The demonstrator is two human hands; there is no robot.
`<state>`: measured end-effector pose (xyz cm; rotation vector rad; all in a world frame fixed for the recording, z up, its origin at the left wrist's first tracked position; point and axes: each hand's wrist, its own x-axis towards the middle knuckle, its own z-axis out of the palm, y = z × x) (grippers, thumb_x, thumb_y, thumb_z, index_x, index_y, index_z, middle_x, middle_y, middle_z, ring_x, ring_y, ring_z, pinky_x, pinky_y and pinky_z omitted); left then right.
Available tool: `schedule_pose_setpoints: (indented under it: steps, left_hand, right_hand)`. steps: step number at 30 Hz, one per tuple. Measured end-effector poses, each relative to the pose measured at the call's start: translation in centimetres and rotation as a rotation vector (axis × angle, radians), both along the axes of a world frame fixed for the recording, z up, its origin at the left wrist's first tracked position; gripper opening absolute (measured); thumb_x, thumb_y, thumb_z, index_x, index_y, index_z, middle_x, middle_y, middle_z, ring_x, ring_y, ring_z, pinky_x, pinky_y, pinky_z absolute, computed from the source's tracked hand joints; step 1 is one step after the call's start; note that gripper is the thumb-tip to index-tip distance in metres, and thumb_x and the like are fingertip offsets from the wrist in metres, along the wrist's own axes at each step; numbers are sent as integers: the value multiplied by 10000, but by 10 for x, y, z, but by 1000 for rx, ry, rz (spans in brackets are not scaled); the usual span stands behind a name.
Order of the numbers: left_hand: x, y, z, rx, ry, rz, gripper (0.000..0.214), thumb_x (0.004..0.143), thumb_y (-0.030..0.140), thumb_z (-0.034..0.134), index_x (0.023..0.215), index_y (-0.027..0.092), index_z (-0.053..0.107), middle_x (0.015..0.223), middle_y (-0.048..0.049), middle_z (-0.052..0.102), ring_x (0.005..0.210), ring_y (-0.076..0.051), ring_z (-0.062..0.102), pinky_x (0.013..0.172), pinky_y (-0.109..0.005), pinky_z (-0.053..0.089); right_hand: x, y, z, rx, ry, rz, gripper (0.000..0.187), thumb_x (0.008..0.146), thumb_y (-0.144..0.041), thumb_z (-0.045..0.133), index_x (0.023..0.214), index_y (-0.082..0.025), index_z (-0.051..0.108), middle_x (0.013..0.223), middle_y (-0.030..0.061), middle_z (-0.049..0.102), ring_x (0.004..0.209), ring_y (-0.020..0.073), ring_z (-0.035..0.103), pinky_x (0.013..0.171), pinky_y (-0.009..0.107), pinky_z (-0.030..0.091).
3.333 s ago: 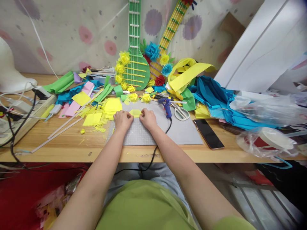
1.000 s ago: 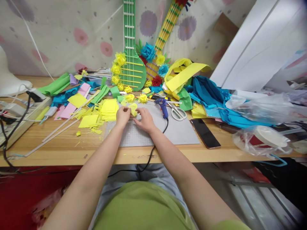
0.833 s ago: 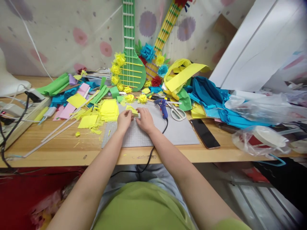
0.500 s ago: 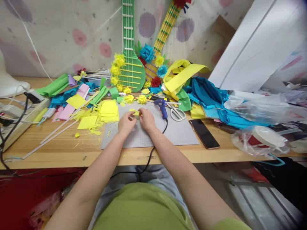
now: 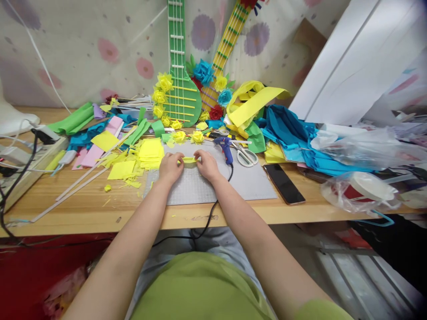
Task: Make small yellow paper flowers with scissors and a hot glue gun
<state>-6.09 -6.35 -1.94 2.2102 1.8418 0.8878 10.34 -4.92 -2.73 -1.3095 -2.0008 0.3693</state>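
A piece of yellow crepe paper (image 5: 189, 160) stretches between my two hands, just above the grey cutting mat (image 5: 247, 186). My left hand (image 5: 171, 169) pinches its left end, and my right hand (image 5: 207, 165) pinches the other end. Left of the mat lies a stack of yellow paper squares (image 5: 151, 153) with loose scraps around it. A blue glue gun (image 5: 227, 151) rests on the mat to the right of my right hand, beside white-handled scissors (image 5: 247, 158). Yellow paper flowers (image 5: 197, 137) lie beyond my hands.
A green paper-covered lute shape (image 5: 183, 100) and a yellow one (image 5: 227, 49) lean on the back wall. A phone (image 5: 284, 184) lies right of the mat, near blue crepe paper (image 5: 290, 133) and a bagged cup (image 5: 362, 191). The glue gun's cord (image 5: 210, 218) crosses the table edge.
My hands have moved apart, the left one leftward and the right one slightly rightward. The yellow paper between them now shows as a wider strip.
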Motion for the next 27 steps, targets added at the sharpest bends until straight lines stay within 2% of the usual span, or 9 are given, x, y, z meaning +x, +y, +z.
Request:
schedule_pose_setpoints:
  steps: [5, 12, 19, 27]
  left_hand:
    - [7, -9, 1, -18, 80, -1, 326, 734, 144, 504, 1027, 231, 617, 864, -27, 666, 931, -221, 532, 808, -327, 418]
    - [4, -13, 0, -23, 58, 19, 381, 723, 170, 500, 1081, 227, 616, 886, -17, 677, 927, -216, 542, 820, -315, 431]
    - [2, -17, 4, -71, -87, 88, 298, 760, 242, 524, 1038, 225, 631, 880, -18, 693, 951, -213, 550, 847, -320, 430]
    - [0, -8, -3, -113, -191, 181, 344, 769, 285, 552, 1104, 206, 547, 916, -36, 687, 983, -214, 555, 840, -335, 412]
  right_hand:
    - [-3, -2, -1, -64, 13, 17, 364, 691, -38, 430, 996, -216, 518, 867, -10, 648, 818, 155, 546, 753, 281, 406]
    - [-3, -4, -2, -84, 50, 17, 269, 692, -66, 509, 906, -224, 542, 815, -15, 670, 898, 172, 526, 789, 287, 409]
    - [-2, 3, -9, -229, 190, -84, 147, 720, -166, 572, 861, -206, 572, 792, -14, 657, 821, 133, 578, 777, 274, 433]
    - [-8, 2, -5, -262, 167, -155, 200, 736, -164, 532, 929, -207, 564, 814, -9, 671, 824, 140, 584, 771, 277, 429]
